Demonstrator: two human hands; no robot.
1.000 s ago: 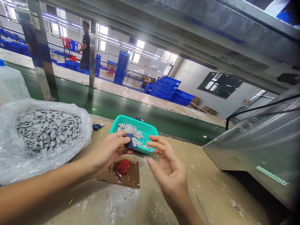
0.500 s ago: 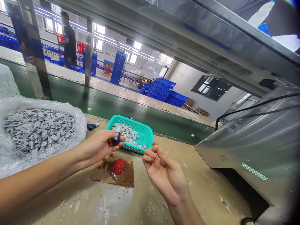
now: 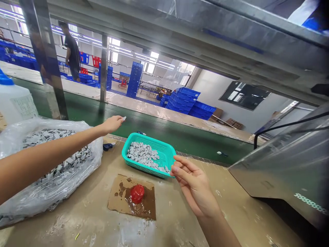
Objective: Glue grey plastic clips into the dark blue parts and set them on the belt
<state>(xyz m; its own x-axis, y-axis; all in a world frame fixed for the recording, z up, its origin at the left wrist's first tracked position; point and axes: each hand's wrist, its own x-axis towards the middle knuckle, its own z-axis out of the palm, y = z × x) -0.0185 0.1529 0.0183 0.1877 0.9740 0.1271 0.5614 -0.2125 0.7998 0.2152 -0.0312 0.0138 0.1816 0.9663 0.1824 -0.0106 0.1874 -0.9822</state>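
My left hand [image 3: 111,124] reaches far out over the clear plastic bag [image 3: 88,168], pinching a small grey piece [image 3: 124,118] between its fingertips. The bag lies open and holds a heap of grey pieces [image 3: 51,137], partly hidden behind my left forearm. My right hand [image 3: 194,188] hovers loosely beside the front right corner of a teal mesh basket [image 3: 164,151], holding nothing visible. That basket contains a pile of similar grey pieces [image 3: 141,155]. Nearer me, a red blob [image 3: 137,193] sits on a stained brown cardboard sheet [image 3: 118,200].
Blue-handled snips [image 3: 109,146] lie between the bag and the basket. A white jug with a blue cap [image 3: 15,101] stands at far left. A green conveyor belt [image 3: 154,127] runs behind the bench, and a steel machine housing [image 3: 277,168] fills the right side.
My left hand has moved from above the basket out to the far left, and the dark blue object it held is no longer visible. My right hand has shifted slightly right.
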